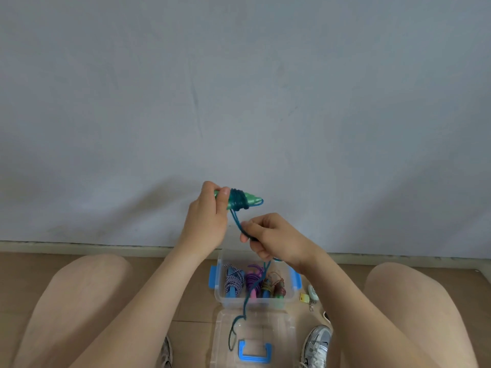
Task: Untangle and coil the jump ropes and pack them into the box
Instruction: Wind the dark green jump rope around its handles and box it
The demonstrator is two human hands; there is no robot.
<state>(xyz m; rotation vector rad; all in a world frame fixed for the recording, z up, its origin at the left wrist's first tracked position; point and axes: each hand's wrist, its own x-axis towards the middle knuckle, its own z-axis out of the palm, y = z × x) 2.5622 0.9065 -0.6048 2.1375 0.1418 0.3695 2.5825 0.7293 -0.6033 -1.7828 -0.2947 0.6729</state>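
1. Your left hand [206,221] is curled round the left end of a pair of green handles [251,199], thumb on top. It holds them raised and lying roughly level in front of the grey wall [239,88].
2. The teal jump rope [237,200] is wound in several tight turns round the middle of those handles, just right of your thumb.
3. Your right hand [273,236], lower and to the right, pinches the free run of that rope between thumb and curled fingers.
4. From your right hand the rope hangs down across the box [255,301] and ends in a loose loop on the clear lid [279,330].
5. The open clear box with blue latches sits on the floor between your knees, with the lid lying flat on its near side.
6. Inside the box, from left to right, lie a coiled blue-and-white rope [234,280], a purple rope [252,281] and a brownish rope [277,289].
7. A grey sneaker [317,343] rests just right of the lid.
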